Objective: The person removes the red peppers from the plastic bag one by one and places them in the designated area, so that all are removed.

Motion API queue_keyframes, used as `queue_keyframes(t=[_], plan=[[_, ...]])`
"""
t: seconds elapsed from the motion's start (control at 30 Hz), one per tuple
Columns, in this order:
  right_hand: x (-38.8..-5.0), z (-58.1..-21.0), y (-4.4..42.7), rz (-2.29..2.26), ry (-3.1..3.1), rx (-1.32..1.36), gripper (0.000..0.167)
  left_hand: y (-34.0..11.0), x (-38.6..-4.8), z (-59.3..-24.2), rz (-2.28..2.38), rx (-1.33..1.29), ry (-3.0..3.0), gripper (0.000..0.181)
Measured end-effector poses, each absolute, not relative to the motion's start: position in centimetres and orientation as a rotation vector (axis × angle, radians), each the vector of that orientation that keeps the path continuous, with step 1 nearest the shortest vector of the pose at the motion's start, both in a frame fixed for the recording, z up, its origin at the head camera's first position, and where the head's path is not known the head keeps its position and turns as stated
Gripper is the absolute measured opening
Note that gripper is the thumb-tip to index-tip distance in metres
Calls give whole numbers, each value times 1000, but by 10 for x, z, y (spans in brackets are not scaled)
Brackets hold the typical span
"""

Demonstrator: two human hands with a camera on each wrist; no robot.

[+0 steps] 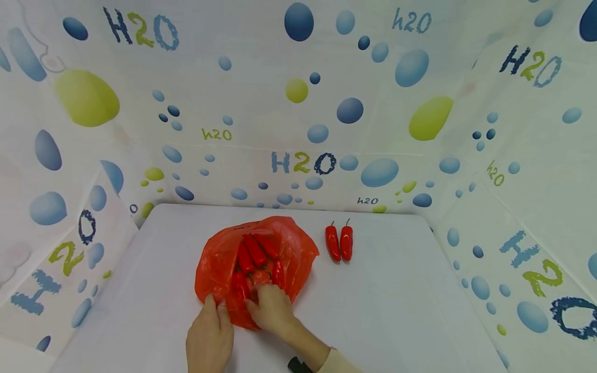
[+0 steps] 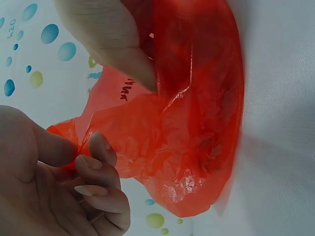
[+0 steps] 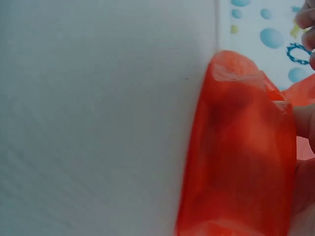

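Note:
A red plastic bag [image 1: 210, 269] lies open on the white table with several red peppers [image 1: 255, 251] inside. My left hand [image 1: 210, 336] is at the bag's near left edge; in the left wrist view that hand [image 2: 74, 182] pinches the bag's rim between thumb and curled fingers. My right hand [image 1: 272, 311] reaches into the bag's opening from the near right, its fingertips among the peppers. In the right wrist view the bag's side [image 3: 241, 157] hides most of the right hand [image 3: 305, 142], and what its fingertips touch cannot be made out.
Two red peppers [image 1: 339, 242] with green stems lie side by side on the table [image 1: 396, 290], right of the bag. A dark object [image 1: 298, 365] is at the near edge by the right wrist. Patterned white sheeting [image 1: 261, 103] stands behind and at both sides.

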State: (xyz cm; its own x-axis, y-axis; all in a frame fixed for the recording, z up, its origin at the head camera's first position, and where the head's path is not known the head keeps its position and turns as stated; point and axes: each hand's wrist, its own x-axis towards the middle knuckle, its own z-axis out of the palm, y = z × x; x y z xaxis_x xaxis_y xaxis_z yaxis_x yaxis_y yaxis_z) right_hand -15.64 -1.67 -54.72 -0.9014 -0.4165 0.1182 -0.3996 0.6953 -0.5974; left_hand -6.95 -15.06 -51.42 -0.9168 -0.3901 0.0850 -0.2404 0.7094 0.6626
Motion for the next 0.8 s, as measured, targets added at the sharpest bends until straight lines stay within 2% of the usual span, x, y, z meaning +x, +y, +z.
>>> queue_keyframes(t=[0.27,0.47,0.67,0.8], plan=[[-159,-551,-22,-993,2839,-625,19,-149,-69,-515,-1009,486,-2691,15],[-161,-554,-23,-981,2812,-578,28,-148,-69,-514,-1023,484,-2708,16],[-162,-553,-20,-1141,2690,-544,17,-149,-69,-513,-1031,517,-2736,18],[-163,-549,-16,-1221,2644,-522,17,-149,-69,-513,-1010,500,-2695,15]])
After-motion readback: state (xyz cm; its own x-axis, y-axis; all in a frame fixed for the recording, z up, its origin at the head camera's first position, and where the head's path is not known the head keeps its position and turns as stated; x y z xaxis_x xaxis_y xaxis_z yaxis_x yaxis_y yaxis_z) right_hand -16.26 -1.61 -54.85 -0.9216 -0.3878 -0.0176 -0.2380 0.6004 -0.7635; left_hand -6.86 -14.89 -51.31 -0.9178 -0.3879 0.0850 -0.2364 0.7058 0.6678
